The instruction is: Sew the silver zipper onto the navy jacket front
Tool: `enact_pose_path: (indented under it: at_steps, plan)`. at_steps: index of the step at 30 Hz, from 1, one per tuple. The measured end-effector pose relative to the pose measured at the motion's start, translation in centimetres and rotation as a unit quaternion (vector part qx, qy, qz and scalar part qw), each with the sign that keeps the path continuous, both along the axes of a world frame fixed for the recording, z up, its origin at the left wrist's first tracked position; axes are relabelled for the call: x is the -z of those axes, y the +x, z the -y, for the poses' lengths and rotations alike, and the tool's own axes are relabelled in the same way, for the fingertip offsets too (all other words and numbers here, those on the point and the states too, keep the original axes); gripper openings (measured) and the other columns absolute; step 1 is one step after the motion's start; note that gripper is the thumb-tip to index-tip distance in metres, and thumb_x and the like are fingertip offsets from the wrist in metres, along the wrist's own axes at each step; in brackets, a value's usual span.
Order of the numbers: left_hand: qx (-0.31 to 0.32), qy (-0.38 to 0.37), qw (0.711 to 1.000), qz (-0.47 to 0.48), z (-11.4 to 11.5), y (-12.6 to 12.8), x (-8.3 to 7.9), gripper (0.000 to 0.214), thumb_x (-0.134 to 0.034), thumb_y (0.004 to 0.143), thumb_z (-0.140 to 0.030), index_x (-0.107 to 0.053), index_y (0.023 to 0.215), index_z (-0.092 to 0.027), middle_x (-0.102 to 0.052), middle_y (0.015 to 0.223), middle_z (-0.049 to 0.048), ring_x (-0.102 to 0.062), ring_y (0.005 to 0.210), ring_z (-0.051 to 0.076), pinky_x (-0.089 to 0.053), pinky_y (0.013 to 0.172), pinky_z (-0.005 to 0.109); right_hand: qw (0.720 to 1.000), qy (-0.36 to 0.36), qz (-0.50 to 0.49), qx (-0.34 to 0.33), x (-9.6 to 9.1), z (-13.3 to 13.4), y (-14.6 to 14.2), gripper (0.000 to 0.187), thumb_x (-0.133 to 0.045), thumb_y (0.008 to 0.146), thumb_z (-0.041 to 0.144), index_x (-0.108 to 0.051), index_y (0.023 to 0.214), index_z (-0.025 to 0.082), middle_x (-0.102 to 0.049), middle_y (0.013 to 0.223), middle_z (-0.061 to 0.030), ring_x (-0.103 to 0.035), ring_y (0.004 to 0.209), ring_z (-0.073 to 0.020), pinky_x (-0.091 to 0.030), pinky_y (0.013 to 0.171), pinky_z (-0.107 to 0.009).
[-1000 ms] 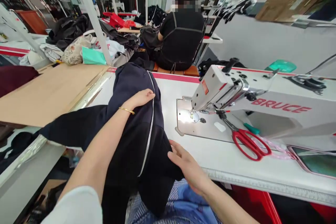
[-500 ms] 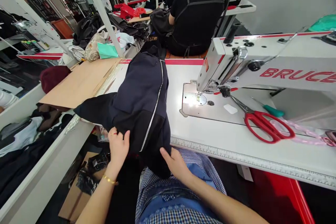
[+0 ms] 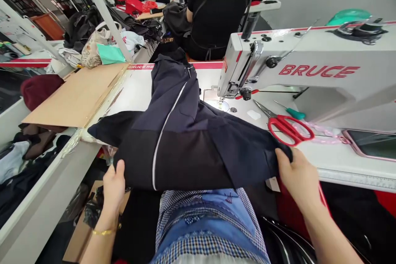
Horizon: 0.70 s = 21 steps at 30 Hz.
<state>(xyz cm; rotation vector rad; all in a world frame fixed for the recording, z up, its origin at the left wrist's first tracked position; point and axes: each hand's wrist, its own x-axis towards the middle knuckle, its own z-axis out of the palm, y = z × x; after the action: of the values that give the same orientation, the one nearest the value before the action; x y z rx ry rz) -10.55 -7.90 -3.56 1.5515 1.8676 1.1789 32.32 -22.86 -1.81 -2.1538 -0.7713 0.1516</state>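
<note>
The left hand's (image 3: 114, 183) grip is closed on the hem, the right hand's (image 3: 298, 173) on the outstretched end, of a navy-and-black zippered cloth garment (image 3: 182, 152) overhanging the white worktop's (image 3: 133, 95) near edge; red-handled metal scissors (image 3: 278, 120) lie just beyond.

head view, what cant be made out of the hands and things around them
Left hand, head view: most fingertips, hidden by hand or garment.
Right hand, head view: most fingertips, behind the garment.
Plate, head view: near left corner, covered by the garment.
Phone, head view: right end, cut off by the right edge.
Co-worker, head view: head, cut off by the top edge.
</note>
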Motion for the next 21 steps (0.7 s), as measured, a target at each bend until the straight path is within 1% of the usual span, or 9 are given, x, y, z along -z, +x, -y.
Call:
enact_pose_path:
  at_steps: [3, 4, 6, 7, 9, 12, 15, 18, 21]
  plan:
    - [-0.026, -0.005, 0.999, -0.023, 0.9, -0.6, 0.1, 0.05, -0.056, 0.072, -0.047, -0.051, 0.109, -0.014, -0.058, 0.091, 0.0078, -0.058, 0.076, 0.019, -0.049, 0.074, 0.035, 0.975, -0.041, 0.217, -0.025, -1.2, 0.5, -3.1, 0.041, -0.044, 0.079, 0.043, -0.052, 0.104, 0.011, -0.056, 0.103, -0.0181, -0.05, 0.102, -0.0341, -0.04, 0.081, -0.049]
    - [-0.025, 0.007, 0.999, -0.043, 0.7, -0.5, -0.3, 0.052, -0.055, 0.073, -0.046, -0.049, 0.113, -0.015, -0.057, 0.099, 0.0094, -0.057, 0.083, 0.02, -0.048, 0.079, 0.036, 0.974, -0.027, 0.217, -0.059, -1.7, 0.0, -4.4, 0.039, -0.042, 0.082, 0.041, -0.051, 0.106, 0.012, -0.058, 0.101, -0.0163, -0.053, 0.099, -0.0305, -0.042, 0.081, -0.045]
    - [0.01, 0.047, 0.992, -0.115, -0.6, 0.3, -1.6, 0.054, -0.051, 0.076, -0.046, -0.045, 0.12, -0.015, -0.051, 0.114, 0.013, -0.053, 0.099, 0.023, -0.042, 0.089, 0.037, 0.977, -0.016, 0.134, -0.166, -2.6, -2.0, -7.1, 0.032, -0.037, 0.086, 0.037, -0.05, 0.107, 0.017, -0.063, 0.089, -0.0082, -0.06, 0.083, -0.0217, -0.047, 0.074, -0.035]
    - [0.04, 0.066, 0.984, -0.161, -1.4, 1.2, -2.2, 0.054, -0.048, 0.078, -0.046, -0.043, 0.122, -0.014, -0.048, 0.119, 0.0145, -0.049, 0.105, 0.025, -0.04, 0.092, 0.038, 0.969, -0.026, 0.091, -0.228, -2.9, -3.5, -8.5, 0.032, -0.036, 0.087, 0.036, -0.047, 0.111, 0.019, -0.064, 0.09, -0.0061, -0.061, 0.08, -0.0195, -0.048, 0.072, -0.032]
    - [0.101, 0.079, 0.96, -0.249, -3.3, 3.5, -3.3, 0.058, -0.043, 0.08, -0.047, -0.04, 0.125, -0.01, -0.048, 0.12, 0.0179, -0.047, 0.108, 0.028, -0.037, 0.093, 0.041, 0.956, -0.035, 0.079, -0.281, -3.4, -6.9, -11.2, 0.041, -0.039, 0.086, 0.037, -0.039, 0.122, 0.017, -0.063, 0.1, -0.0075, -0.061, 0.084, -0.0207, -0.047, 0.073, -0.033]
    - [0.145, 0.063, 0.93, -0.332, -5.5, 7.0, -3.9, 0.059, -0.044, 0.078, -0.052, -0.046, 0.116, -0.007, -0.054, 0.106, 0.0202, -0.05, 0.098, 0.032, -0.039, 0.084, 0.043, 0.942, -0.05, 0.133, -0.305, -3.4, -11.8, -14.3, 0.059, -0.044, 0.085, 0.043, -0.028, 0.131, 0.01, -0.061, 0.105, -0.0135, -0.058, 0.091, -0.027, -0.045, 0.075, -0.039]
    - [0.18, 0.054, 0.922, -0.339, -6.5, 8.3, -4.0, 0.039, -0.041, 0.08, -0.05, -0.054, 0.078, -0.013, -0.055, 0.074, 0.0099, -0.052, 0.072, 0.024, -0.039, 0.067, 0.033, 0.936, -0.043, 0.172, -0.305, -2.5, -14.5, -15.9, 0.052, -0.046, 0.086, 0.036, -0.033, 0.128, 0.009, -0.064, 0.09, -0.0117, -0.06, 0.082, -0.0263, -0.043, 0.074, -0.038]
    - [0.208, 0.041, 0.931, -0.297, -6.2, 7.2, -4.0, 0.039, -0.035, 0.084, -0.043, -0.034, 0.055, -0.019, -0.035, 0.05, -0.0022, -0.038, 0.048, 0.012, -0.03, 0.052, 0.025, 0.933, -0.019, 0.169, -0.317, -1.3, -14.3, -15.7, 0.032, -0.04, 0.088, 0.021, -0.042, 0.118, 0.012, -0.063, 0.071, -0.0045, -0.06, 0.064, -0.0198, -0.042, 0.07, -0.032]
    - [0.223, 0.029, 0.941, -0.255, -5.1, 5.3, -4.2, 0.041, -0.034, 0.086, -0.041, -0.022, 0.053, -0.019, -0.023, 0.047, -0.005, -0.028, 0.045, 0.008, -0.025, 0.047, 0.022, 0.936, -0.01, 0.166, -0.31, -0.5, -12.4, -14.8, 0.026, -0.039, 0.088, 0.02, -0.045, 0.112, 0.014, -0.064, 0.078, -0.0058, -0.059, 0.063, -0.0186, -0.043, 0.068, -0.03]
